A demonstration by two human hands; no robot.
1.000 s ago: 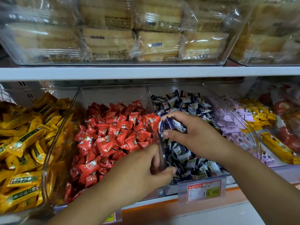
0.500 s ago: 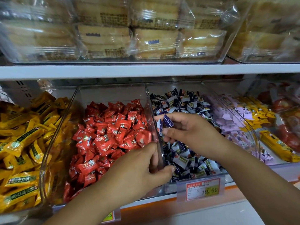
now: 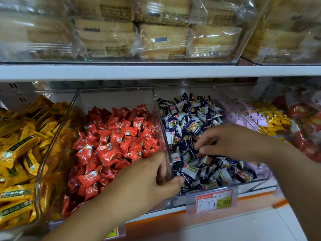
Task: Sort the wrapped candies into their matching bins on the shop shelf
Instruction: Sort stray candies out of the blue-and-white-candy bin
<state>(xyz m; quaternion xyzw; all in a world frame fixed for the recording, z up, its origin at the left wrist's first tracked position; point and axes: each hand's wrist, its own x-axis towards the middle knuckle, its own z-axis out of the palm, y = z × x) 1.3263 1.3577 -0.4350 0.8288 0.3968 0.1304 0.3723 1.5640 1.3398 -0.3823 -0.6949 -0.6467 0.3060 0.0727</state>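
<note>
Clear plastic bins stand side by side on the shop shelf. One bin [image 3: 114, 96] holds red wrapped candies [image 3: 114, 143]. The bin to its right [image 3: 205, 88] holds navy-and-white wrapped candies [image 3: 187, 117]. My left hand [image 3: 147, 181] grips the clear wall between these two bins, with fingers on the red side and the thumb on the navy side. My right hand [image 3: 231, 141] reaches down into the navy bin, its fingertips among the candies; whether it pinches one is unclear because of blur.
Yellow wrapped bars [image 3: 22, 150] fill the bin at the left. Lilac and yellow packets [image 3: 260, 117] and red packs [image 3: 305, 129] lie to the right. A price tag [image 3: 213, 200] hangs at the shelf edge. Wrapped cakes [image 3: 121, 32] fill the shelf above.
My right hand held navy candies above the bins' dividing wall; it has moved right and down into the navy bin, and the candies no longer show in it. My left hand stayed on the wall.
</note>
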